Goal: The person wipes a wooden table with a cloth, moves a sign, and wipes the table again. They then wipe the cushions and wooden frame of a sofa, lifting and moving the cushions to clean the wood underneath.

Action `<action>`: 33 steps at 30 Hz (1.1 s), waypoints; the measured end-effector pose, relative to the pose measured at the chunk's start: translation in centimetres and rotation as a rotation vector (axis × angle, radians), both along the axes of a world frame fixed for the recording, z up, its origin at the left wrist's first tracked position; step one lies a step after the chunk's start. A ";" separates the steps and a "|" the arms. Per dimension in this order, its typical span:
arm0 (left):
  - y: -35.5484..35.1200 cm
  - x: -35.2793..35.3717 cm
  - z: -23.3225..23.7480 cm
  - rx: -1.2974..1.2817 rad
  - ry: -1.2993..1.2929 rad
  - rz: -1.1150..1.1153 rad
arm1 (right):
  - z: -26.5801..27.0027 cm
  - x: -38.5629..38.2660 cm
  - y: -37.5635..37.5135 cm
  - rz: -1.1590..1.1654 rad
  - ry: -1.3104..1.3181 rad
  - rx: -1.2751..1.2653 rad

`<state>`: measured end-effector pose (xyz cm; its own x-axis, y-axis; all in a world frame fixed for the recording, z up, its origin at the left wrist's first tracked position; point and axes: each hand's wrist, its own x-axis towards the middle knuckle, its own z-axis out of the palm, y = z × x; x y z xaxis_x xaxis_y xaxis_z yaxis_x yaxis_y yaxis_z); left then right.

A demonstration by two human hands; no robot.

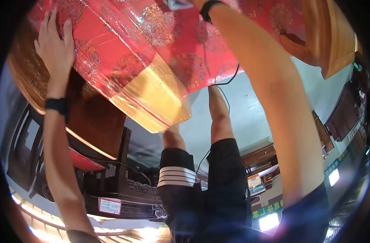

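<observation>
A: Biggest first?

B: Red fabric patterned with round metallic medallions [189,65], spread across the top of the view, partly under glossy clear plastic film [100,16]. At left, glossy dark-brown wooden furniture [96,117]; at upper right, a lighter brown wooden piece with a moulded edge [334,40].

A: Smaller than that?

B: A shiny gold end panel [154,95], apparently joined to the fabric, jutting out over the legs. Then a thin black cord [234,76], curving beside the fabric's lower edge.

A: And hands?

B: Left hand [55,44] laid along the fabric's left edge, fingers straight and slightly spread, nothing visibly gripped. Right hand [198,3] mostly cut off by the top border, just beside a small, pale grey item [177,5]; impossible to tell how far open, or whether closed on anything.

A: What to watch for?

B: Slipping, probably: slick film, a flat palm, no pinch. Possibly a snag on the cord, from a pull on the fabric so near it. Perhaps creased or torn film, from dragging over a wooden edge.
</observation>
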<state>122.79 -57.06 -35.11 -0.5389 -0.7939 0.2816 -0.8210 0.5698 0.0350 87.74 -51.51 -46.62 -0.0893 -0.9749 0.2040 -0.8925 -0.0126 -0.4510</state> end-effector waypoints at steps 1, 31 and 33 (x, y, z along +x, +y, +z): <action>1.9 -0.9 1.0 0.031 0.055 0.032 | -0.1 -0.2 2.0 0.038 0.039 0.010; 28.5 -13.5 -3.1 0.157 -0.097 0.406 | 3.2 0.2 23.4 -0.174 -0.217 0.243; 28.8 -13.3 -3.4 0.129 -0.116 0.395 | 2.9 -0.3 22.9 -0.175 -0.264 0.217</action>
